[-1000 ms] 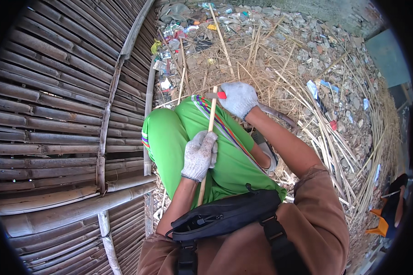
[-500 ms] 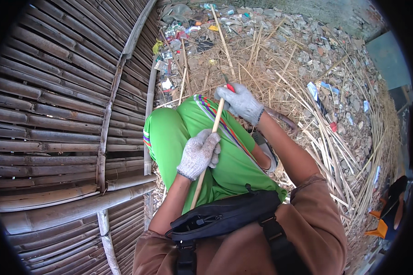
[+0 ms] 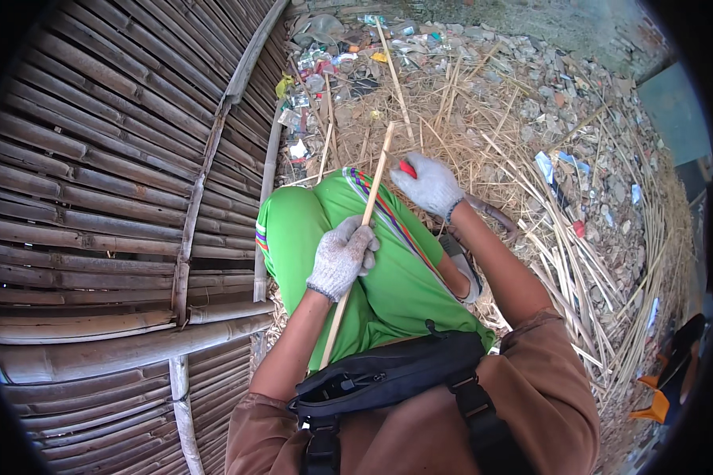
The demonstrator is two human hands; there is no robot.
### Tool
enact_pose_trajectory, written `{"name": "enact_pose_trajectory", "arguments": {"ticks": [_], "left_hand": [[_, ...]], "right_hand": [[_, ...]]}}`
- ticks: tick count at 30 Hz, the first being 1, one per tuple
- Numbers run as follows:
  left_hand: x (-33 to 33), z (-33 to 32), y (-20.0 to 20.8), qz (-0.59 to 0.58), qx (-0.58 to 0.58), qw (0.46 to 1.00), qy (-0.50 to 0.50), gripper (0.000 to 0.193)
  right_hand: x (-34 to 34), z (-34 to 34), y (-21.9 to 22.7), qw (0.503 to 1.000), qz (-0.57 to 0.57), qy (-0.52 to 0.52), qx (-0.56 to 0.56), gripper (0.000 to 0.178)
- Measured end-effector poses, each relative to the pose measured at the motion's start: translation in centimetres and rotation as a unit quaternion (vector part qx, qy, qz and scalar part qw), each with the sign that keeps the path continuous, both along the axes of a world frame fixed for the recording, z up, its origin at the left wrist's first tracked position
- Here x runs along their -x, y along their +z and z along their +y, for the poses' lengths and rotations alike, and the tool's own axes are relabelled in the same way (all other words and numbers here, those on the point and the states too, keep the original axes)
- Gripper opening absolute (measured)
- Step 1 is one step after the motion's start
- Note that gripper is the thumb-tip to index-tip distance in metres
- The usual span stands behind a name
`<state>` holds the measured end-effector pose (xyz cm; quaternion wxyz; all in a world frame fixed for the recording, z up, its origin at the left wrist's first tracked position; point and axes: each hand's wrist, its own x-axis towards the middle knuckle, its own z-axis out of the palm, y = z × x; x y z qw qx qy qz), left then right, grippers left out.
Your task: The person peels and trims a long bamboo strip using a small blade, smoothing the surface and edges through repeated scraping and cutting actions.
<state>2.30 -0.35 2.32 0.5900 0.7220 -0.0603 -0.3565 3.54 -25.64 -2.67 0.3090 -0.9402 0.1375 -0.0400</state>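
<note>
Pale strip gripped mid-length in gloved left hand, upper end projecting beyond grip, lower end pointed back toward black bag. Red handle clasped in gloved right hand, right of strip.

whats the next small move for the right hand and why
Probably bring the whitish knit-gloved right hand to the long pale wooden strip: its small red-handled tool is held apart from the strip, whose upper end is free, while the similarly gloved left hand grips lower down.
</note>
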Motion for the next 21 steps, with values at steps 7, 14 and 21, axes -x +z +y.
{"name": "enact_pose_trajectory", "arguments": {"ticks": [7, 14, 21], "left_hand": [[0.1, -0.5, -0.4, -0.039, -0.034, 0.999, -0.012, 0.029], [1.0, -0.9, -1.6, -0.222, -0.075, 0.972, -0.014, 0.03], [1.0, -0.7, -1.6, -0.253, -0.074, 0.964, -0.026, 0.03]], "right_hand": [[1.0, 1.2, 0.4, 0.989, -0.019, 0.072, 0.13, 0.036], [-1.3, 0.5, 1.4, 0.979, 0.003, 0.046, 0.199, 0.028], [-4.8, -4.3, 1.8, 0.979, 0.025, -0.04, 0.196, 0.029]]}}
